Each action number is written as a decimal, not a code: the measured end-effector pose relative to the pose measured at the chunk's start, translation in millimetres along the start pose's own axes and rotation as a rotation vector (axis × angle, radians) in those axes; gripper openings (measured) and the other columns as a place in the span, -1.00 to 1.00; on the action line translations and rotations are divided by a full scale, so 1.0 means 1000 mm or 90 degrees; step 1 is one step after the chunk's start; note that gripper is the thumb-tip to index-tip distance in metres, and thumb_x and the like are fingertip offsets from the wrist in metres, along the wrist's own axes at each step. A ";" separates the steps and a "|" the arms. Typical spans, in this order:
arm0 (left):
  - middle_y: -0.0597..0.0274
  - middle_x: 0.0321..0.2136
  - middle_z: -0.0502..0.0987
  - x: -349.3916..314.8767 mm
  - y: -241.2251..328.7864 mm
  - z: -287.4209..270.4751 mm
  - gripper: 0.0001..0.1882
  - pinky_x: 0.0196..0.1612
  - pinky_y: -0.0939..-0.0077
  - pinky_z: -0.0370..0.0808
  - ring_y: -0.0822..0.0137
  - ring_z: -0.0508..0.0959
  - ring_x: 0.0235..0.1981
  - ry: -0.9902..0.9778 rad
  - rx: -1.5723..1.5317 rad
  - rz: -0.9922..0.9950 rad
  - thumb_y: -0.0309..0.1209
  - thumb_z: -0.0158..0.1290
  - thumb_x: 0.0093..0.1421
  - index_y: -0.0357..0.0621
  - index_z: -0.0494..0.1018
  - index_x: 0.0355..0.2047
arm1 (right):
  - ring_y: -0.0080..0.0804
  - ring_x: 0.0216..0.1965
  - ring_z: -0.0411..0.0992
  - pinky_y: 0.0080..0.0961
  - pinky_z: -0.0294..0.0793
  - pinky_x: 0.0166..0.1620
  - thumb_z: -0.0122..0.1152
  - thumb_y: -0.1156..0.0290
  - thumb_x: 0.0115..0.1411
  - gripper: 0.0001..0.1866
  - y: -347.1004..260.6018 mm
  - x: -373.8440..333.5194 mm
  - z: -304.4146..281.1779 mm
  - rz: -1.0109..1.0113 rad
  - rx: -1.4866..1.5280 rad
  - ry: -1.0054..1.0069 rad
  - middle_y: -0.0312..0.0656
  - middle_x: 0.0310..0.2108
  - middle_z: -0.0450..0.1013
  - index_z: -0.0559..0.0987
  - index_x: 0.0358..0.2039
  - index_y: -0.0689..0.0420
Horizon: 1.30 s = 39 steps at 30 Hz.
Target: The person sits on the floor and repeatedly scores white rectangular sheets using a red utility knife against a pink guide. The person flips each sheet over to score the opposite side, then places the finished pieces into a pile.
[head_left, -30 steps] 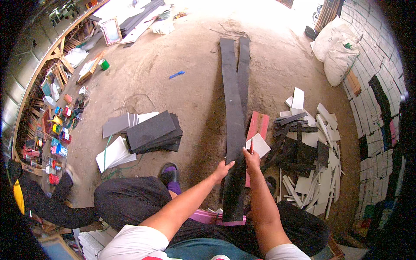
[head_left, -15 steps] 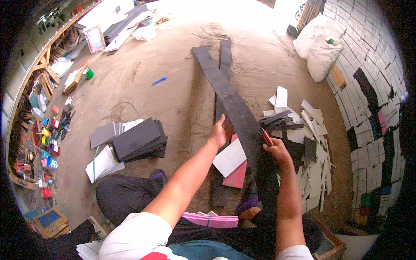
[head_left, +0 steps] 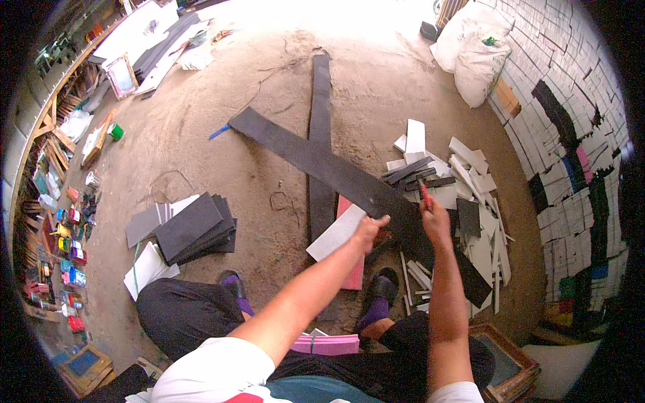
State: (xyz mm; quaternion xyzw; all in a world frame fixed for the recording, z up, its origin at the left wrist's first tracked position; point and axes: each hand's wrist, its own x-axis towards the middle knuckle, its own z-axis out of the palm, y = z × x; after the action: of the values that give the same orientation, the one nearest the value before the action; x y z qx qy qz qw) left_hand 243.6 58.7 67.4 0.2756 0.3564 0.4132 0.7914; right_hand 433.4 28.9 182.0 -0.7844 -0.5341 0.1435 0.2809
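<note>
A long black foam-like strip (head_left: 295,151) runs slantwise in front of me, from the far left to beside my right knee. My left hand (head_left: 371,232) grips its near edge, thumb on top and the other fingers partly hidden. Closed around a slim red utility knife (head_left: 425,195), my right hand (head_left: 435,223) is over the strip's right part. A second black strip (head_left: 321,101) lies lengthwise on the floor, crossed by the first. Below my left hand are a white rectangular sheet (head_left: 336,235) and a pink sheet (head_left: 354,277).
Dark and white sheets (head_left: 195,228) lie stacked at left. White and black offcuts (head_left: 484,232) are heaped at right. A banded pink stack (head_left: 326,344) is between my legs. White sacks (head_left: 474,60) stand by the stacked wall (head_left: 578,134); paint containers (head_left: 77,255) line the far left.
The slanting strip has swung so its far end moved left and nearer, reaching the blue object on the floor. My left hand moved right and nearer along it; the knife turned more upright.
</note>
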 end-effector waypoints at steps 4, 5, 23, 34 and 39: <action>0.28 0.00 0.58 0.004 -0.045 0.000 -0.47 0.05 0.13 0.53 0.18 0.59 -0.08 -0.021 -0.001 -0.053 -0.29 0.25 0.24 -0.12 0.39 0.18 | 0.09 -0.14 0.56 -0.07 0.48 -0.13 0.20 0.08 0.32 -0.64 -0.027 -0.005 0.034 0.012 -0.077 -0.085 0.04 -0.22 0.60 0.63 0.00 0.01; 0.27 0.00 0.58 0.004 -0.046 -0.002 -0.50 0.05 0.13 0.54 0.18 0.59 -0.07 -0.029 -0.088 -0.092 -0.27 0.23 0.26 -0.13 0.40 0.15 | 0.08 -0.16 0.56 -0.07 0.48 -0.15 0.21 0.07 0.31 -0.63 -0.024 -0.005 0.033 0.043 -0.096 -0.105 0.03 -0.25 0.60 0.63 -0.02 0.01; 0.17 -0.20 0.58 0.025 -0.004 -0.060 -0.75 -0.03 0.11 0.60 0.12 0.61 -0.17 0.115 -0.352 -0.083 -0.31 0.14 0.34 -0.11 0.46 -0.04 | -0.02 0.06 0.50 -0.18 0.50 0.06 0.21 0.18 0.32 -0.58 0.024 -0.001 -0.001 -0.151 -0.065 0.025 -0.18 0.13 0.49 0.51 0.17 -0.09; 0.13 -0.02 0.54 -0.027 -0.049 -0.087 -0.49 0.06 0.14 0.53 0.04 0.55 -0.02 0.081 -0.370 -0.113 -0.16 0.16 0.31 -0.11 0.38 0.17 | 0.04 -0.20 0.52 -0.05 0.50 -0.18 0.22 -0.01 0.28 -0.69 -0.005 -0.004 0.062 -0.063 -0.118 -0.103 -0.10 -0.25 0.48 0.64 -0.13 -0.10; 0.08 0.15 0.44 -0.071 0.036 -0.160 -0.30 0.32 -0.08 0.24 -0.05 0.37 0.20 0.233 -0.446 0.108 0.02 0.21 0.22 -0.11 0.32 0.23 | -0.06 -0.19 0.51 -0.18 0.46 -0.14 0.31 0.01 0.21 -0.66 0.078 0.014 0.027 -0.044 -0.160 -0.144 -0.09 -0.28 0.49 0.66 -0.16 -0.04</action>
State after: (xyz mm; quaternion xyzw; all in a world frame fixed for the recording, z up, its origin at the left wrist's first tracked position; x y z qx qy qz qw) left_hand 72.2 39.1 22.3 -0.0609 0.3051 0.6158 0.7239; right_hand 484.0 28.1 114.8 -0.7735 -0.6024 0.1535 0.1235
